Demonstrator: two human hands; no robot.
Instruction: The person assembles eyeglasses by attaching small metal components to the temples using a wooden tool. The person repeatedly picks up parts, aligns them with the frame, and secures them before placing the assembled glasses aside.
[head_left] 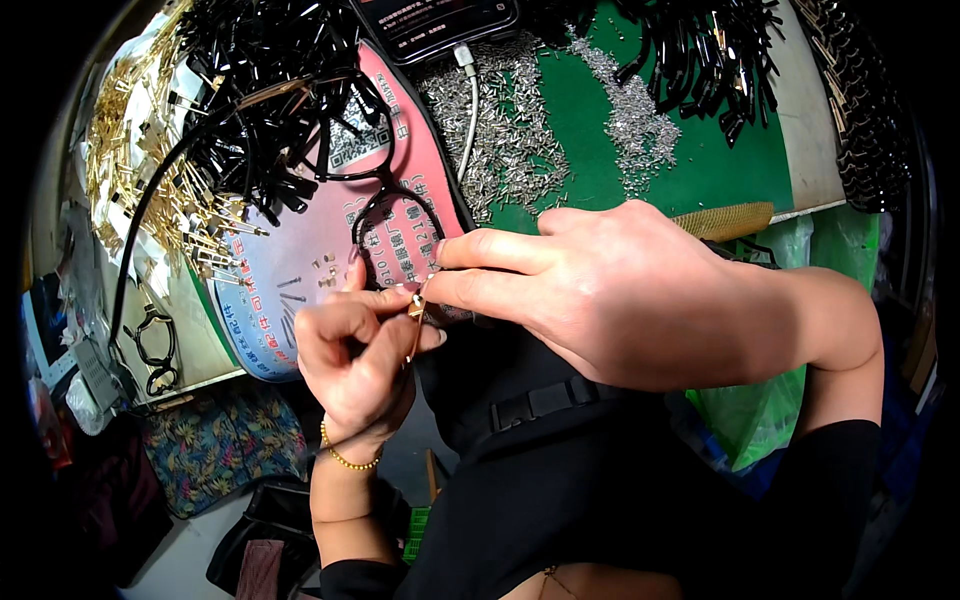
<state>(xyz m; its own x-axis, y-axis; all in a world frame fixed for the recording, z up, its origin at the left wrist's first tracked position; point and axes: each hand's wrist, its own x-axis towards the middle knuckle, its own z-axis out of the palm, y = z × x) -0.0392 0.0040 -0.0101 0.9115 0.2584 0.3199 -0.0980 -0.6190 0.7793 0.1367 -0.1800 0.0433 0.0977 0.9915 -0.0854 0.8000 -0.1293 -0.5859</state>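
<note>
Black glasses (388,180) are seen near the centre of the frame, over the printed mat (280,255), with the lower rim ending close to the fingertips of both hands. By the left hand (350,360), below and left of centre, a small gold part (416,306) is pinched between tightly bent fingers, and a thin brown strip is seen running down from it. The right hand (610,285), right of centre, is stretched out with its first two fingers laid near-straight and slightly apart at the lower rim; its thumb is hidden, so whether the rim is gripped or merely steadied cannot be told

The gold part could be dropped if the left pinch were loosened, since little of it seems to be left for the fingers to hold. It could then be hard to find among the silver bits (510,130) heaped at top centre. A skewed join might be caused by the rim being twisted under the right fingertips, and the black finish could be scratched by the gold edge. The upper rim might be caught in the black arms (265,110) piled at upper left, and the cable (473,115) at top centre could be snagged by a wide swing of the glasses
</note>
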